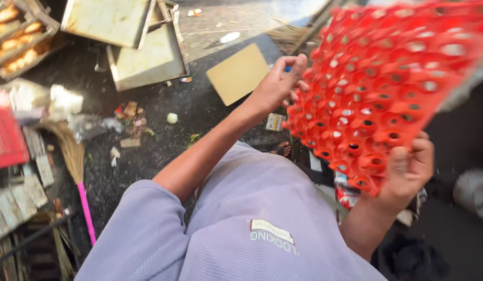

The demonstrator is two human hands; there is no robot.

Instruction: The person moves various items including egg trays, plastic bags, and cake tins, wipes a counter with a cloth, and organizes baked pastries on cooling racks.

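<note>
Lavender shirt (241, 224) below, I clamp both hands on the red plastic dimpled egg tray (387, 83): left hand (279, 83) at its far edge, right hand (408, 169) pinching its near corner.

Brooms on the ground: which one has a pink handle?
The broom at the left, beside the grey sleeve: its straw head runs into a bright pink stick. The other broom, at the top near the red tray, shows no pink.

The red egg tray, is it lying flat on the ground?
No, the red egg tray is held up by the left hand and right hand.
</note>
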